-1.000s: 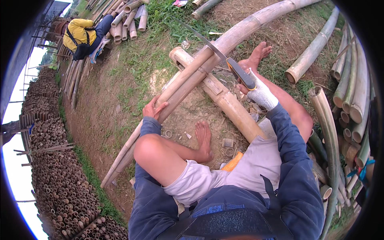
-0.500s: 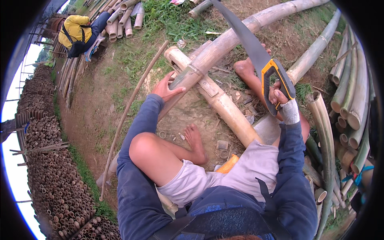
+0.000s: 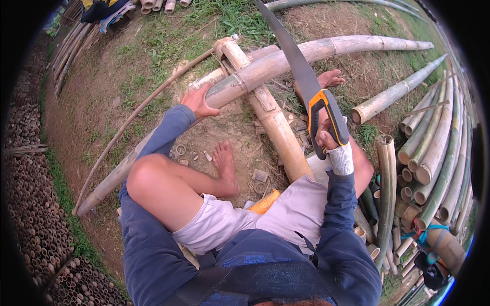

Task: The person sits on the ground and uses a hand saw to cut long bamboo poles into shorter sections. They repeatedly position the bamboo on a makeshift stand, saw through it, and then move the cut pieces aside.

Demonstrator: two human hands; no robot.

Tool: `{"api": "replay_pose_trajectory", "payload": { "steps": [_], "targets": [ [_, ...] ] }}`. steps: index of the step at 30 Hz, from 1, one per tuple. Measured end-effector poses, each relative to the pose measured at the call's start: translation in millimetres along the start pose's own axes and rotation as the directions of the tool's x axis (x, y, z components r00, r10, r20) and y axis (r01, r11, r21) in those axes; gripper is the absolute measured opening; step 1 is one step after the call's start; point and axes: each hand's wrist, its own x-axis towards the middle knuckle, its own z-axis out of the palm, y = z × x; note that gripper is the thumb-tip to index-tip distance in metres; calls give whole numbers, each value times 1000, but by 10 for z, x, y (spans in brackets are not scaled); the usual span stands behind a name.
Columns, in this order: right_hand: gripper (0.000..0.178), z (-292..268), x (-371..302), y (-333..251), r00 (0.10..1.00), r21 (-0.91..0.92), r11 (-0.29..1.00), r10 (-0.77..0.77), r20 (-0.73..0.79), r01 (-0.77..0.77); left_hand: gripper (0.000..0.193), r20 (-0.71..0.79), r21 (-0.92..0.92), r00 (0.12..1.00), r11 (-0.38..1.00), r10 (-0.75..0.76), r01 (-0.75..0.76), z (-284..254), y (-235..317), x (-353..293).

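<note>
A thick bamboo pole (image 3: 265,71) runs from lower left to upper right, lying across a slotted bamboo support (image 3: 283,132). My left hand (image 3: 200,101) grips the pole left of where the two cross, thumb spread over its near side; part of the fingers is hidden. In my right hand (image 3: 326,140) is a handsaw (image 3: 301,71), held by its black and yellow-orange handle. Its blade points up and crosses in front of the pole; whether they touch I cannot tell. A white knitted covering (image 3: 341,159) wraps my right wrist.
A thin stick (image 3: 148,95) slants at the left. Bamboo poles (image 3: 434,158) are piled at the right, with one pole (image 3: 398,89) on the ground nearby. Stacked bamboo pieces (image 3: 46,204) fill the left edge. An orange object (image 3: 264,202) lies between my legs, near several offcuts.
The view has shifted and turned, so the person in yellow is mostly cut off at the top left. The saw sits slightly nearer my left hand, which stays on the pole.
</note>
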Motion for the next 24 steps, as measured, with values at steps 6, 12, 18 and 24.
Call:
{"api": "replay_pose_trajectory", "payload": {
  "steps": [6,12,18,24],
  "targets": [
    [30,631,-289,83,999,-287,958,24,37,-12,110,25,-71,998,996,-50,52,11,-600,-689],
    [30,1224,-268,162,998,-328,943,-40,50,55,106,41,-69,993,991,-115,117,91,-764,-865],
    [30,1468,-283,49,996,-324,942,-84,26,88,121,-153,-51,988,999,-12,5,65,-579,-878],
    [48,1613,-218,-145,980,-254,947,-198,16,195,120,-269,57,963,998,13,3,141,-123,-612]
  ]
}}
